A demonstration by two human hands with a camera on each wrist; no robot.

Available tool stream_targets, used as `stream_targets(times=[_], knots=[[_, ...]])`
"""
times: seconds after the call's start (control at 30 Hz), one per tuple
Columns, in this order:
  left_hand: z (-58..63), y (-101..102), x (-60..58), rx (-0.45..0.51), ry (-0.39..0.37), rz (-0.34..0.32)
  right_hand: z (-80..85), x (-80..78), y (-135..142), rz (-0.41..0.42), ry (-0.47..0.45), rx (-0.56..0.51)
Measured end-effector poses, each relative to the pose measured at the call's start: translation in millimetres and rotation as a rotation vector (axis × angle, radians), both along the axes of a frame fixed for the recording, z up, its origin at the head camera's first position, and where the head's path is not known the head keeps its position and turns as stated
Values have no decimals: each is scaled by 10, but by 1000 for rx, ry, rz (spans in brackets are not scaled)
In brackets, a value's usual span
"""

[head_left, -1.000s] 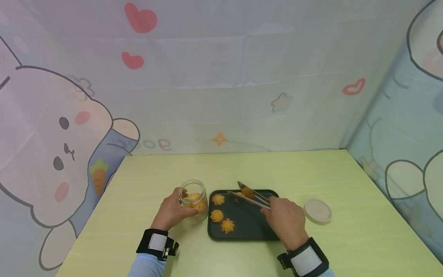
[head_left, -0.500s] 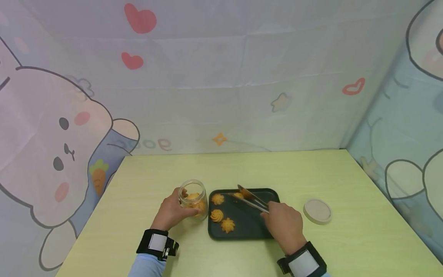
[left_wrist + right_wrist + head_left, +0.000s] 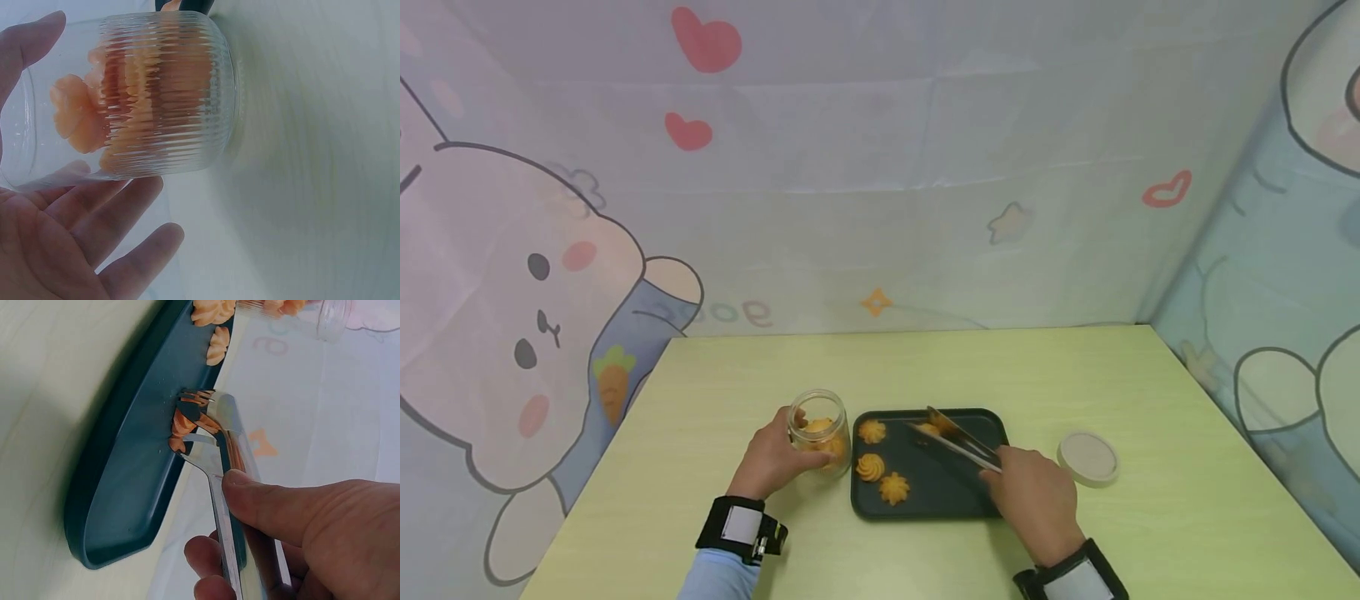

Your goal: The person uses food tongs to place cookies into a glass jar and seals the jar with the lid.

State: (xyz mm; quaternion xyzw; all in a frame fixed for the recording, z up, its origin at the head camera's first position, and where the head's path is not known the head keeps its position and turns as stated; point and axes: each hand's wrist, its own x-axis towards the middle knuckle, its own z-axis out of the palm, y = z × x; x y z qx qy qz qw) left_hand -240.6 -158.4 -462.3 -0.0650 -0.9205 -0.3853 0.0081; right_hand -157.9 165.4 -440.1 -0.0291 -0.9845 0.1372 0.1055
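Observation:
My left hand (image 3: 775,458) holds a clear glass jar (image 3: 162,137) upright on the table, thumb on one side and fingers on the other. Several golden piped cookies (image 3: 78,115) fill part of the jar, ribbed in its lower half. My right hand (image 3: 1037,504) grips metal tongs (image 3: 962,446) over the dark tray (image 3: 940,496). The tongs' ends stand on either side of a cookie (image 3: 181,425) at the tray's far side; whether they squeeze it I cannot tell. Three more cookies (image 3: 870,467) lie along the tray's left side.
A round, pale lid (image 3: 1087,458) lies on the table right of the tray. The jar stands close to the tray's left edge. Behind the pale yellow table (image 3: 760,367) hangs a printed cloth (image 3: 880,208).
My right hand and the tongs have shifted slightly right and nearer to me. The cookie between the tongs' ends appears a little further right. My left hand and the jar stay put.

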Motion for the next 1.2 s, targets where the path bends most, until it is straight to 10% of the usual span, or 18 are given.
stream_targets(times=[1.2], knots=[[4, -7, 5, -7, 4, -2, 90, 67, 159, -19, 11, -19]])
